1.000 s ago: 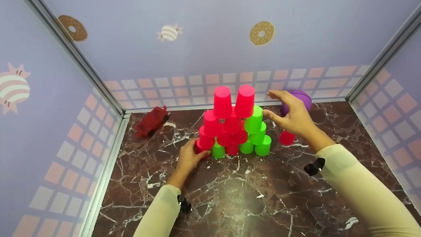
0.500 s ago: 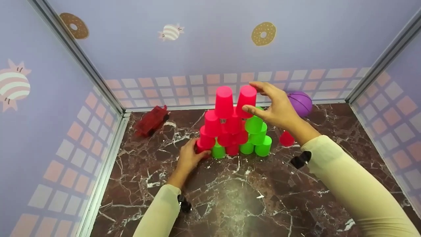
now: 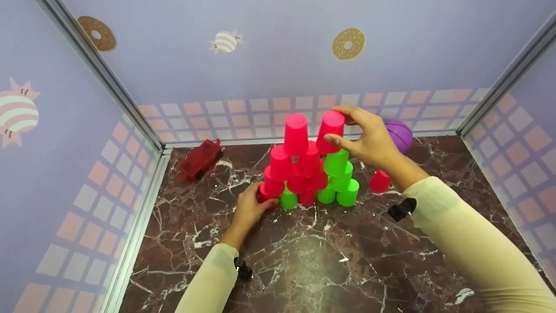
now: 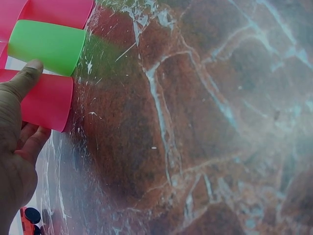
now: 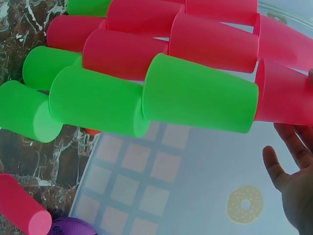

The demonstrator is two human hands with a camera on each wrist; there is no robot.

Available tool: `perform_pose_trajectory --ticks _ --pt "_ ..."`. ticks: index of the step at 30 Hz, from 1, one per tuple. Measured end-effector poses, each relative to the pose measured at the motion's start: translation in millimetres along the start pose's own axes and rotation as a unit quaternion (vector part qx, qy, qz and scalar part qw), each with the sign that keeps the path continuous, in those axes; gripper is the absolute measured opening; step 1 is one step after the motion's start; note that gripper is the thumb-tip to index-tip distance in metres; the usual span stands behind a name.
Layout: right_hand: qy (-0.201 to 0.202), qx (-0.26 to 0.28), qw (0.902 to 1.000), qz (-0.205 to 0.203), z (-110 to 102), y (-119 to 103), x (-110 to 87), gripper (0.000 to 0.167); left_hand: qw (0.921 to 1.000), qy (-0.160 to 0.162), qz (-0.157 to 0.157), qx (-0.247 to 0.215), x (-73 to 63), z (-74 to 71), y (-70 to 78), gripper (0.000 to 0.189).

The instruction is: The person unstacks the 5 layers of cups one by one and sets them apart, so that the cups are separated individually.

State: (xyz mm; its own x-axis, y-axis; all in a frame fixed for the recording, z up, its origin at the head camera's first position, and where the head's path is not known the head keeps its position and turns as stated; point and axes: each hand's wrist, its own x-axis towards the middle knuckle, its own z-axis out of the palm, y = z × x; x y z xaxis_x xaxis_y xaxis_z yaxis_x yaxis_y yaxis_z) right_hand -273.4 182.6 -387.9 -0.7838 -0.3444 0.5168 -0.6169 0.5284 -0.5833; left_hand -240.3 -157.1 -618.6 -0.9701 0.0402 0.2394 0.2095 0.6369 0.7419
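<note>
Cups (image 3: 309, 161) stand on a marbled surface (image 3: 295, 261) inside lilac walls (image 3: 278, 69); each grip (image 3: 250, 206) (image 3: 374, 141) holds one.

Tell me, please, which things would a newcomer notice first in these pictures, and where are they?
A newcomer would probably notice first the stack of upside-down red and green cups toward the back of the marbled surface. The right hand holds its top-right red cup; the left hand, its bottom-left red cup. A purple ball sits behind the right hand, by the back wall.
</note>
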Motion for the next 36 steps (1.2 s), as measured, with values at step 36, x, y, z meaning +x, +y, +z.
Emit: perform_pose_trajectory --ticks 36 --pt "0.098 -0.109 0.9659 0.214 -59.0 155.6 -123.3 0.061 0.9999 0.004 0.009 0.001 -1.6 2.2 0.0 0.063"
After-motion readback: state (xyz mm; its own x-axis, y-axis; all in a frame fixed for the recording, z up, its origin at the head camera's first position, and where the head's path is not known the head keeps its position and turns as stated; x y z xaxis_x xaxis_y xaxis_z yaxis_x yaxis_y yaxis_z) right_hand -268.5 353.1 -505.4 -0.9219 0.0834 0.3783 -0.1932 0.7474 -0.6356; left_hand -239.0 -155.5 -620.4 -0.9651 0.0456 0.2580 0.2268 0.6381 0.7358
